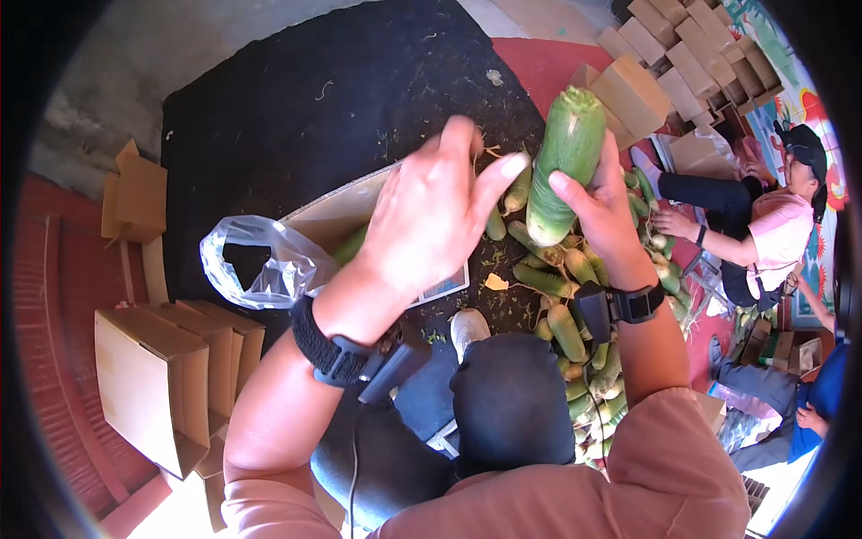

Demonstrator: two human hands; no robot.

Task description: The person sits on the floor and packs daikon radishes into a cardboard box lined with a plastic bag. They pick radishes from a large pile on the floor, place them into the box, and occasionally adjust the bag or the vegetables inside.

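My right hand grips a thick green radish, its cut leafy end up and its pale end down. To the left, my left hand is raised with thumb and fingers apart, holding nothing that shows. Beneath it, a cardboard box is partly hidden by that hand and forearm. A clear plastic bag spreads over the box's left end, and a bit of green radish shows inside. Many more green radishes with roots lie heaped beside my knee, below the held one.
A black cloth with root scraps covers the floor ahead. Empty cartons stand at left, and stacked cartons at upper right. One person sits beyond the heap at right; another person is partly visible lower right.
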